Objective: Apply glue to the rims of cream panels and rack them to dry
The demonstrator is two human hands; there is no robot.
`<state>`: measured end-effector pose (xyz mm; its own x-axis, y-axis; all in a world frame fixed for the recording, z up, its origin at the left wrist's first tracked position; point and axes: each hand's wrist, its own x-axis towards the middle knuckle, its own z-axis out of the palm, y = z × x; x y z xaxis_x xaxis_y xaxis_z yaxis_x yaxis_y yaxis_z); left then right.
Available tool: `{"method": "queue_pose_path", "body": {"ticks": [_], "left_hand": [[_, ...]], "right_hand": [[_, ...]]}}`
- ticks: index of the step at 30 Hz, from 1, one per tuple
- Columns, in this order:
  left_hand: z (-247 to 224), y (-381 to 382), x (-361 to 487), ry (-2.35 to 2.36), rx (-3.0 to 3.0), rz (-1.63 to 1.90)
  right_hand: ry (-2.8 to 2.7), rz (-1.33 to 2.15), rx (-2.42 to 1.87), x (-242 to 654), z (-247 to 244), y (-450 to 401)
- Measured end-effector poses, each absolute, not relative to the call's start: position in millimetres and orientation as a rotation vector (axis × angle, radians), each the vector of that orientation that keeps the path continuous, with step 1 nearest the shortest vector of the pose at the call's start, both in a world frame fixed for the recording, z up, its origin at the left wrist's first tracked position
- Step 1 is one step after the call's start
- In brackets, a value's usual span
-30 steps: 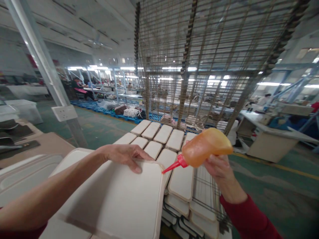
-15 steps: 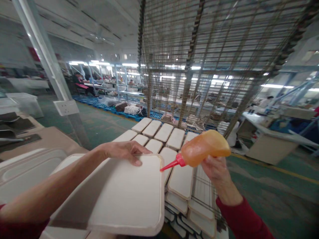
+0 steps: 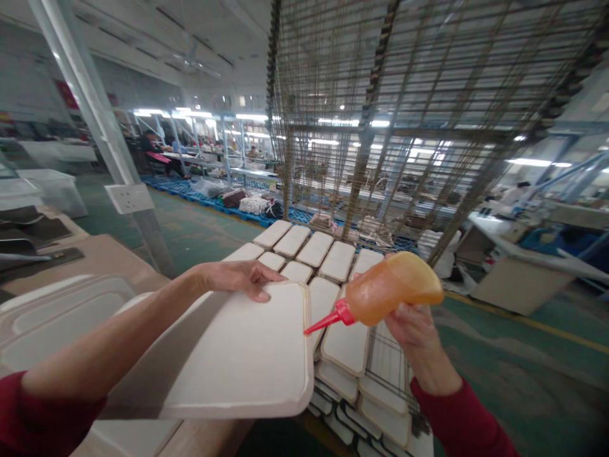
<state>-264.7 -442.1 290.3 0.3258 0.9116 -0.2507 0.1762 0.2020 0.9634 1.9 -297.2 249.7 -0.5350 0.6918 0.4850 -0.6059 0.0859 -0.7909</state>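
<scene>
The right hand (image 3: 413, 324) is closed partway around the body of a bottle (image 3: 390, 289), its fingers wrapped underneath; their full grip is hidden by the bottle. The bottle is translucent amber, yellower toward its base, and lies tilted at 11 o'clock from that hand. Its tapered red nozzle (image 3: 328, 322) points down toward 8 o'clock, the tip at the right border of a board (image 3: 242, 349); whether it touches cannot be told. The left hand (image 3: 242, 279) pinches the board's far edge, thumb flat on the upper face, remaining fingers largely out of sight. The board is off-white and flat, with rounded corners, a thin tan line along its right border and a shadow across its left part. It extends from the left hand toward 6 o'clock and lies at 9 o'clock from the right hand. Rows of smaller pale boards (image 3: 311, 249) stand at 2 o'clock from the left hand. Beyond them, at 1 o'clock, rises a wire rack (image 3: 361, 127). A metal post (image 3: 85, 101) with a socket plate (image 3: 128, 198) stands at 10 o'clock.
</scene>
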Motion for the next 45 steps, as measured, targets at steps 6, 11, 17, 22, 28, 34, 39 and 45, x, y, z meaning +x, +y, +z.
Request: {"method": "queue_pose_path", "body": {"ticks": [6,11,17,22,28,34,39,45], "left_hand": [[288.1,-443.1,-268.1,1.213,1.145,0.781],[285.7,-442.2,-271.5,1.204,1.15,0.796],[282.6,-441.4,-275.6,1.214,1.134,0.812],[280.6,-441.1,-280.5,1.201,1.132,0.81],[277.9,-442.1,-286.1,1.167,1.149,0.813],[274.8,-445.9,-288.9,1.205,1.135,0.891],[271.9,-448.4,-292.4,1.227,1.124,0.958],[260.1,-451.7,-299.2,1.228,1.099,1.07]], "right_hand": [[-1.379,1.67,-0.079,3.2,248.7,-299.1],[-1.379,1.692,-0.1,6.3,246.5,-298.3],[-1.378,1.712,-0.132,13.1,240.6,-299.1],[-1.371,1.737,-0.124,13.0,241.4,-301.6],[-1.381,1.733,-0.111,12.9,239.7,-298.8],[-1.317,1.669,-0.177,13.6,237.6,-298.8],[-1.283,1.603,-0.179,9.9,237.2,-300.2],[-1.236,1.484,-0.2,9.0,233.4,-302.3]]}}
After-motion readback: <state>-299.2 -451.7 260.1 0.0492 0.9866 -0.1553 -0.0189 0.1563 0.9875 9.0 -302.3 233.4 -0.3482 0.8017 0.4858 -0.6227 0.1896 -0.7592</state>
